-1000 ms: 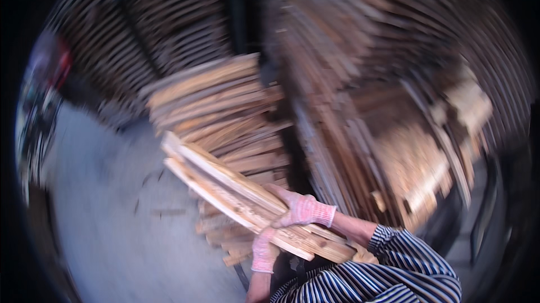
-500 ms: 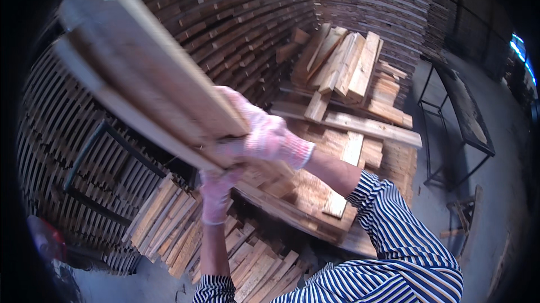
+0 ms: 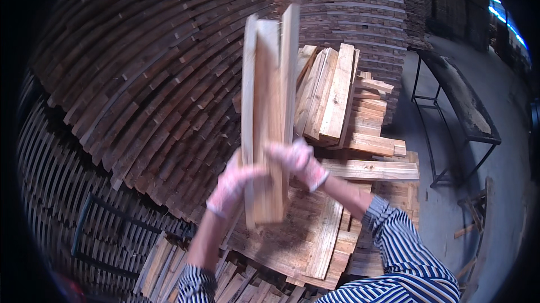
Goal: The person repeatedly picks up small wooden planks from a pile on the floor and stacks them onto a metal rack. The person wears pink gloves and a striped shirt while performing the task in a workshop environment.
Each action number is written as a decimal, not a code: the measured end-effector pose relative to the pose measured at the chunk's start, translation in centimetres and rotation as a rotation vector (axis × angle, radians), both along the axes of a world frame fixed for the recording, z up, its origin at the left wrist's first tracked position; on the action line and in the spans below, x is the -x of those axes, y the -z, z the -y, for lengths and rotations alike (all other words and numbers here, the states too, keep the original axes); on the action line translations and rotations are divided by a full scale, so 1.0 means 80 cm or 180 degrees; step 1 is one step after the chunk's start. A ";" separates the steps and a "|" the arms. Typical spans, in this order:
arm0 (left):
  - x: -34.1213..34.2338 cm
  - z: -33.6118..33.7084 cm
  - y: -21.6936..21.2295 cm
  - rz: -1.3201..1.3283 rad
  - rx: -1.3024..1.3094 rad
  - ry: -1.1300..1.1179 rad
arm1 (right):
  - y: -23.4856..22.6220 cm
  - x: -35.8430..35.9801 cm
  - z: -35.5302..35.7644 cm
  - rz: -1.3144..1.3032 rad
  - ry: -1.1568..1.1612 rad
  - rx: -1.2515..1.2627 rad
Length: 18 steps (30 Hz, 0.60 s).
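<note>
A bundle of several wooden boards (image 3: 268, 95) stands almost upright in front of me, slightly blurred by motion, with its far ends up. My left hand (image 3: 232, 182), in a pink-and-white knit glove, grips the bundle's left side near the lower end. On the other side, my right hand (image 3: 302, 163), gloved alike, is closed around the right edge, thumb across the front. Beneath the bundle is the flat top of a low wood stack (image 3: 275, 247). Behind and right of my right hand lies a pile of pale boards (image 3: 337, 92); one single board (image 3: 371, 170) lies crosswise before it.
Tall walls of stacked boards (image 3: 152, 89) rise at the left and back. A black metal-framed table (image 3: 458, 92) stands on the right, with a small wooden frame (image 3: 475, 213) on the floor below it. More loose boards (image 3: 160, 263) lie at the lower left, beside a dark green bar (image 3: 81, 221).
Both hands have swung the boards from the upper left to the middle, turning them from slanted to nearly upright. My left hand now grips the left side. The view has shifted too.
</note>
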<state>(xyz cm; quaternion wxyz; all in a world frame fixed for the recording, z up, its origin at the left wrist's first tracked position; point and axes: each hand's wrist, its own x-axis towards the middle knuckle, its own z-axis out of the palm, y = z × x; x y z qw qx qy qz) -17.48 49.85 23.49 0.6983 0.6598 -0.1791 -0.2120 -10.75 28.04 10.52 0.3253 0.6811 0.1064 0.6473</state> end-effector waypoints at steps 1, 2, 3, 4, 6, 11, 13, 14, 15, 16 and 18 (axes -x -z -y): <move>-0.035 0.036 -0.022 0.0032 -0.0049 0.0105 | -0.022 -0.037 0.043 -0.1784 -0.1664 -0.1204; -0.084 0.054 -0.043 0.0204 -0.0359 -0.0027 | -0.061 -0.072 0.064 -0.2748 -0.3641 -0.2777; -0.127 0.011 -0.064 0.0342 -0.0966 -0.0489 | -0.132 -0.071 0.005 -0.3781 -0.3808 -0.4393; -0.173 0.014 -0.049 0.0588 -0.1013 -0.0912 | -0.183 -0.065 0.008 -0.4561 -0.3099 -0.6122; -0.174 0.060 -0.079 0.1030 -0.0761 -0.1099 | -0.205 -0.121 0.050 -0.3367 -0.1652 -0.6155; -0.112 0.032 0.024 0.1671 -0.0843 -0.0941 | -0.127 -0.163 0.082 -0.3770 -0.0067 -0.4995; -0.038 -0.041 0.082 0.1323 -0.0016 -0.0859 | -0.087 -0.178 0.032 -0.4204 -0.0471 -0.5021; -0.003 -0.064 0.091 0.1166 0.0057 -0.1004 | -0.090 -0.179 0.038 -0.3887 -0.0216 -0.4897; 0.030 -0.070 0.108 0.1016 0.0287 -0.1078 | -0.085 -0.202 0.108 -0.3788 0.0004 -0.4015; 0.061 -0.069 0.130 0.0852 0.0601 -0.1096 | -0.098 -0.210 0.198 -0.3479 0.0404 -0.3057; 0.149 -0.163 0.195 0.0046 0.0434 -0.2176 | -0.100 -0.145 0.111 -0.3627 -0.0192 -0.4049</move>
